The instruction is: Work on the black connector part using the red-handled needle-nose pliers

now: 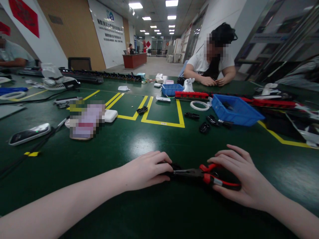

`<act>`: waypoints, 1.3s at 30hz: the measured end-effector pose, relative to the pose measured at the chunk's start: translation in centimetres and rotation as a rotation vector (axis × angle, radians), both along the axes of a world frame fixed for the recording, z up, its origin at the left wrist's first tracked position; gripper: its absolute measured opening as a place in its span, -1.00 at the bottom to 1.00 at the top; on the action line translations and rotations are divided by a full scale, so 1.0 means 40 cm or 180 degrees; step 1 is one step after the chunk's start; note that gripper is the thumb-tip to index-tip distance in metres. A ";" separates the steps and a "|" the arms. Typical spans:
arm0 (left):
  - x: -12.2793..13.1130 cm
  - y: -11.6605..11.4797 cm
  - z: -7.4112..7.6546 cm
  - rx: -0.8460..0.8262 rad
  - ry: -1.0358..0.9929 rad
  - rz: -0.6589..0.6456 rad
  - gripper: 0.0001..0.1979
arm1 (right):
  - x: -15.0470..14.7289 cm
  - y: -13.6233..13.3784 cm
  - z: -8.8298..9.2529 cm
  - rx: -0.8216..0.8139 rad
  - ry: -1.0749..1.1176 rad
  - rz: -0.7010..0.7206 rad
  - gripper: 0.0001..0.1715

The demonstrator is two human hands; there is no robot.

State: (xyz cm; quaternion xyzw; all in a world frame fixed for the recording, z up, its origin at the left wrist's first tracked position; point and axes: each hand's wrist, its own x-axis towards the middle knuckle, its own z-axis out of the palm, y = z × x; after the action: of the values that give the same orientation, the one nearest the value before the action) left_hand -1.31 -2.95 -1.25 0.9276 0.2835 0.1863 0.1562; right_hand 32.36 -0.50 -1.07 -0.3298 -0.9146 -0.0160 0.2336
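My right hand (239, 179) is wrapped round the red handles of long-nose pliers (208, 173), which lie level just above the green table. The pliers' jaws point left and reach to the fingertips of my left hand (152, 169). Those fingers are closed on a small black part (175, 166), mostly hidden behind them; its kind cannot be made out. The jaw tips meet it or lie right beside it. Beyond my hands, several similar black parts (204, 127) lie near a blue bin (236, 109).
A phone (87, 121), a white case (110, 116) and a white device with a green light (30, 133) lie at the left. A tape roll (199, 106) and a smaller blue bin (171, 89) stand farther back. A person (211, 63) sits across the green table (112, 212).
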 end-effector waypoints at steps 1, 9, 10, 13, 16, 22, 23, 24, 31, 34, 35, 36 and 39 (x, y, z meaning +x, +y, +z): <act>0.000 0.000 0.000 0.0020 0.0012 -0.0002 -0.77 | -0.001 0.000 -0.001 0.0009 0.0011 0.0011 -0.51; -0.002 0.000 0.006 -0.0025 0.0074 -0.0024 -0.75 | 0.001 0.000 0.001 0.0032 0.0044 0.0060 -0.51; -0.002 0.000 0.005 -0.0026 0.0075 -0.0023 -0.75 | 0.002 0.001 0.002 0.0036 0.0041 0.0064 -0.51; -0.001 0.000 0.004 -0.0026 0.0075 -0.0029 -0.75 | 0.005 0.002 0.003 0.0022 0.0014 0.0067 -0.49; 0.000 0.000 0.003 -0.0060 0.0060 -0.0023 -0.70 | 0.007 0.003 0.003 0.0015 0.0018 0.0072 -0.49; 0.000 -0.001 0.008 -0.0064 0.0083 -0.0036 -0.61 | 0.005 0.002 0.000 0.0016 0.0031 0.0063 -0.49; -0.001 -0.001 0.008 -0.0070 0.0085 -0.0032 -0.61 | 0.005 0.002 0.000 0.0011 0.0039 0.0049 -0.49; -0.001 -0.001 0.008 -0.0083 0.0082 -0.0025 -0.61 | 0.003 0.001 0.000 0.0005 0.0049 0.0035 -0.49; -0.001 0.000 0.005 -0.0087 0.0062 -0.0017 -0.62 | -0.002 0.000 0.001 -0.0014 0.0084 -0.0020 -0.51; 0.000 0.000 0.005 -0.0105 0.0040 0.0003 -0.63 | -0.004 -0.001 0.001 -0.0017 0.0073 -0.0035 -0.51; 0.000 0.000 0.006 -0.0120 0.0039 0.0000 -0.63 | -0.005 -0.001 0.001 -0.0026 0.0077 -0.0037 -0.52; -0.001 0.000 0.006 -0.0139 0.0049 -0.0004 -0.64 | -0.007 -0.002 0.002 -0.0037 0.0084 -0.0038 -0.52; -0.002 0.001 0.006 -0.0168 0.0080 -0.0025 -0.64 | -0.010 -0.005 0.005 -0.0051 0.0110 -0.0018 -0.54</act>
State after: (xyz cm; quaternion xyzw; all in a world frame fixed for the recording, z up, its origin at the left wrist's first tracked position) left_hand -1.38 -2.91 -1.01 0.9266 0.2866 0.1665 0.1778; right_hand 31.94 -0.71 -0.88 -0.3345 -0.9095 -0.0036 0.2468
